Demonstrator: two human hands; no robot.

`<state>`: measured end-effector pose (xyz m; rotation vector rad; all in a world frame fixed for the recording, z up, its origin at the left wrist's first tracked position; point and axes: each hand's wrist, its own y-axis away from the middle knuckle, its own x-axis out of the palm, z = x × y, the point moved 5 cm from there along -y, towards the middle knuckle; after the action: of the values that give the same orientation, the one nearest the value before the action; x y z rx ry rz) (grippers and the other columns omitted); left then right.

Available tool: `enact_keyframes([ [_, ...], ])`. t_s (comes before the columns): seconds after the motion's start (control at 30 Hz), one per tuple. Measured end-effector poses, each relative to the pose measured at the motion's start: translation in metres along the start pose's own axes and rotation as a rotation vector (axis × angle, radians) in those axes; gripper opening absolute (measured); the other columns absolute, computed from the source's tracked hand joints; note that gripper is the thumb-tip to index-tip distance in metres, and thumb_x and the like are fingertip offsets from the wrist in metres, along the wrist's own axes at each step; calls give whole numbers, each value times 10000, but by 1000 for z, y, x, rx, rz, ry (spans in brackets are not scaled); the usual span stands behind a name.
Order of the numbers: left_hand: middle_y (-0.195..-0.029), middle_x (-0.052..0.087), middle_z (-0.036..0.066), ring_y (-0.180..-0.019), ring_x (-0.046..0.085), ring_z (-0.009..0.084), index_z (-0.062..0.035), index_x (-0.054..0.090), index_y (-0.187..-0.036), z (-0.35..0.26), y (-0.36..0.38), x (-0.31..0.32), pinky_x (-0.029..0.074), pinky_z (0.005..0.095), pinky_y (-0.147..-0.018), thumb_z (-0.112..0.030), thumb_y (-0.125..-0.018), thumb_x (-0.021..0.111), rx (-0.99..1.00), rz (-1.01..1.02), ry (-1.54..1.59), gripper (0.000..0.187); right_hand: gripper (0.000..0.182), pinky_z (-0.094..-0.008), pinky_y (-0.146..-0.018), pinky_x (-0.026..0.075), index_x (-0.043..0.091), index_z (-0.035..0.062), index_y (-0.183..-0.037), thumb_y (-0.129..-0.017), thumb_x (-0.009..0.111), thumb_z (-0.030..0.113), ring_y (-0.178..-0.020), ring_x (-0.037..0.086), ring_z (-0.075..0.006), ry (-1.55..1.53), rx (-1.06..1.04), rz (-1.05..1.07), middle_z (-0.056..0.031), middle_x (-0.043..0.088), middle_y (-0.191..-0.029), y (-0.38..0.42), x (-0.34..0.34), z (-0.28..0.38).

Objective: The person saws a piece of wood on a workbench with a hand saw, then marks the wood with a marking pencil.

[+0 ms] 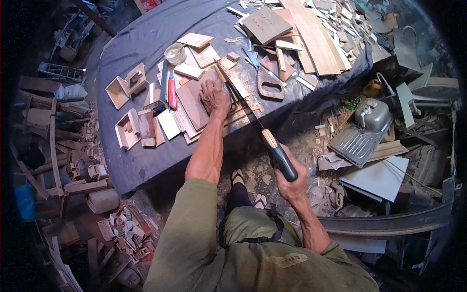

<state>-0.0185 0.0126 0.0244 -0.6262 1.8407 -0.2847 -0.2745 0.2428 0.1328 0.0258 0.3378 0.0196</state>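
Note:
My right hand (293,177) is closed around the dark handle of a handsaw (278,152), which has a light wood strip along its edge. The narrow saw blade runs up and left over the table edge, just right of my left hand (215,99). That hand presses down with bent fingers on a brown wooden board (192,103), holding it against the boards stacked under it. Whether the teeth touch the wood is hard to make out. Left of the board lie a red-handled tool (172,91) and a glass jar (175,53).
Small wooden boxes (127,127) stand at the left of the cloth-covered table (146,168). A second handsaw (270,86) lies near the right edge, before piled boards (311,39) and offcuts. A steel sink (357,143) and wood scraps cover the floor to the right.

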Motion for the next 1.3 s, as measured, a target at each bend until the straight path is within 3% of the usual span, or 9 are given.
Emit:
enact_keyframes([
  [0.07,-1018,586,108,-1068,524,305,-74,699,-959,-1,0,-3,407,460,-902,-111,-828,590,-13,-18,12,175,637,-275,-743,526,553,47,-1398,-773,629,-54,-851,678,-130,34,-182,-75,-148,723,-1019,25,-16,-3],
  [0.2,-1015,586,106,-1067,525,299,-75,703,-972,-1,4,-6,406,454,-906,-117,-824,595,0,7,14,187,635,-274,-693,529,561,57,-1393,-771,622,-51,-770,669,-118,43,-138,-43,-124,723,-954,65,-44,8],
  [0.37,-1022,583,111,-1068,524,303,-73,701,-959,2,0,1,404,453,-913,-112,-794,606,-11,18,-11,194,625,-259,-640,496,556,84,-1398,-789,598,-51,-697,628,-106,-41,-39,-3,-67,670,-812,-10,13,-9],
  [0.57,-1029,584,118,-1074,523,310,-66,698,-955,2,1,-1,408,460,-908,-112,-793,608,-8,5,12,190,595,-254,-699,493,571,57,-1377,-794,590,-57,-742,588,-97,18,-141,-40,-74,672,-899,51,-35,12],
  [0.7,-1011,585,115,-1064,528,311,-65,695,-943,0,0,-1,408,464,-903,-83,-808,591,7,-8,38,171,597,-246,-761,495,570,33,-1374,-787,580,-77,-832,619,-111,-14,-62,-37,-97,691,-982,5,1,-4],
  [0.8,-1001,584,111,-1052,529,309,-73,694,-948,0,3,-4,411,460,-895,-77,-808,589,-7,14,-13,176,594,-249,-756,497,571,24,-1370,-785,579,-78,-830,622,-114,-82,7,-15,-108,691,-979,6,-2,-8],
  [0.97,-993,581,106,-1046,528,307,-74,690,-947,2,1,-4,412,464,-888,-86,-812,586,10,-19,1,171,572,-257,-693,490,577,25,-1356,-791,597,-64,-758,586,-100,-7,-169,-48,-85,657,-921,52,-37,12],
  [1.1,-1013,580,112,-1056,524,312,-74,689,-948,4,3,1,410,466,-891,-104,-821,595,2,7,5,160,569,-247,-790,502,575,7,-1356,-794,593,-80,-871,633,-125,-76,142,82,-110,686,-1048,0,4,-4],
  [1.3,-1008,587,109,-1050,530,309,-78,695,-948,0,5,-5,411,468,-892,-113,-841,590,7,-22,29,154,588,-259,-832,501,566,28,-1373,-797,589,-89,-930,655,-126,-83,-52,15,-112,697,-1075,54,-41,17],
])
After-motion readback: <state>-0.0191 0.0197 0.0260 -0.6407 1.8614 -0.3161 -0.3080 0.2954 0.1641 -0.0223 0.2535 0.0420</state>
